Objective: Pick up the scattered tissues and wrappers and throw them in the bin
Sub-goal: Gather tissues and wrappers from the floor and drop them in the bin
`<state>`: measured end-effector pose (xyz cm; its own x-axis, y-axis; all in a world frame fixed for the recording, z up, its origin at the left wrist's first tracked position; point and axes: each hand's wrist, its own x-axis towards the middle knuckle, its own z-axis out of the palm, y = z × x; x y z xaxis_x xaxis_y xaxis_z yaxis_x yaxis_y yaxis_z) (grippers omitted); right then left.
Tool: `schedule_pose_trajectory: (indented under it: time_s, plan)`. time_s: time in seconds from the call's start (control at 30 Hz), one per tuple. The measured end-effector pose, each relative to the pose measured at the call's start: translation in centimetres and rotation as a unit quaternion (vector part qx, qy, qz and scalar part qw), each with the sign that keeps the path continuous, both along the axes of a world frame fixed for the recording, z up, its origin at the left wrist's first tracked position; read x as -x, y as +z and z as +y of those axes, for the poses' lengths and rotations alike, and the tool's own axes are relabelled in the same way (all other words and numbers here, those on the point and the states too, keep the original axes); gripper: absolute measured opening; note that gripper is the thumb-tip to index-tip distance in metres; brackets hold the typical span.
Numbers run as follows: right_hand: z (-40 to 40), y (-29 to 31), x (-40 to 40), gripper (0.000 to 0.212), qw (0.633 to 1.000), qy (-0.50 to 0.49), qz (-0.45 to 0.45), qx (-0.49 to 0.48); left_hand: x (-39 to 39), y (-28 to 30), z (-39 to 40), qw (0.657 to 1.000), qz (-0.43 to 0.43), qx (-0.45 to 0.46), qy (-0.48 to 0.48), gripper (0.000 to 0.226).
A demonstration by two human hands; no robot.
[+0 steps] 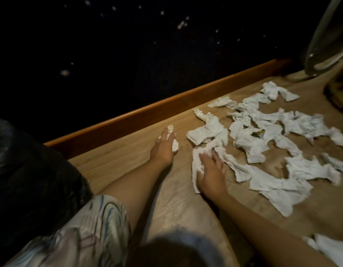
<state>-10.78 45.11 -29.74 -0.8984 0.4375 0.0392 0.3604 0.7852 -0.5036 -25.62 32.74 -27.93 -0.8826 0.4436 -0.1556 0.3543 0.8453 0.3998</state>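
**Clean-up barely begun: most tissues still on the table**

Table (128,160) comes first: a wood-grain top with a raised orange-brown edge, running along a dark speckled floor. Across its right half lies the spread of scattered tissues (263,135), crumpled white pieces lying close together and overlapping, with a small yellowish scrap, perhaps a wrapper (260,133), showing among them. At the left edge bulges a black bag (22,170), likely the bin liner, though its opening is not visible. The right hand (211,170) lies flat with spread fingers on the nearest tissue (197,170), pressing rather than clenching it. The left hand (164,148) rests near the rail, fingers loosely over a small tissue wad (175,145); whether it truly grips is unclear. By my judgement nearly all the gathering remains.
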Motion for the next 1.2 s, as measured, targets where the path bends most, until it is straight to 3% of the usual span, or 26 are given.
schedule_pose_trajectory:
  time_s: [0.13, 0.27, 0.43, 0.53, 0.63, 0.73, 0.8, 0.9, 0.93, 1.1, 1.2]
  plan:
    - [-0.2, -0.8, -2.6, 0.063, 0.991, 0.131, -0.001, -0.019, 0.1, -0.5, 0.3, 1.0, -0.002, -0.016, -0.017, 0.063]
    - [0.1, -0.9, -4.5, 0.036, 0.982, 0.178, 0.06, -0.003, -1.7, -1.5, -0.9, 0.997, 0.001, -0.068, 0.023, 0.062]
    - [-0.3, -1.2, -5.9, 0.046, 0.974, 0.215, 0.065, 0.033, -7.3, -2.1, -4.2, 0.994, 0.103, -0.021, 0.021, 0.059]
    - [-1.4, -1.5, -6.5, 0.037, 0.964, 0.26, 0.046, 0.018, -10.7, -2.2, -6.6, 0.985, 0.149, -0.076, 0.039, 0.057]
    - [-2.5, -0.3, -7.1, 0.018, 0.968, 0.25, 0.023, 0.011, -13.1, -3.0, -8.7, 0.975, 0.168, -0.12, 0.076, 0.045]
    - [-3.5, 1.2, -7.2, 0.046, 0.98, 0.19, 0.037, 0.046, -14.8, -2.9, -10.7, 0.975, 0.099, -0.165, 0.112, 0.036]
    - [-4.4, 2.9, -6.9, 0.049, 0.983, 0.133, 0.032, 0.122, -15.3, -2.2, -11.5, 0.96, 0.036, -0.22, 0.168, 0.038]
    - [-6.0, 5.6, -6.3, 0.013, 0.976, 0.082, 0.041, 0.196, -15.0, 0.5, -12.1, 0.917, -0.027, -0.294, 0.268, 0.022]
    - [-6.6, 6.5, -6.1, 0.009, 0.972, 0.087, 0.063, 0.206, -14.7, 1.7, -12.3, 0.909, -0.031, -0.309, 0.279, 0.018]
    - [-11.0, 11.2, -4.8, 0.024, 0.945, 0.137, 0.172, 0.242, -12.5, 9.4, -14.7, 0.894, 0.009, -0.341, 0.292, 0.047]
    - [-14.8, 14.9, -3.9, 0.045, 0.906, 0.141, 0.217, 0.335, -12.3, 15.3, -16.7, 0.906, 0.031, -0.334, 0.259, 0.039]
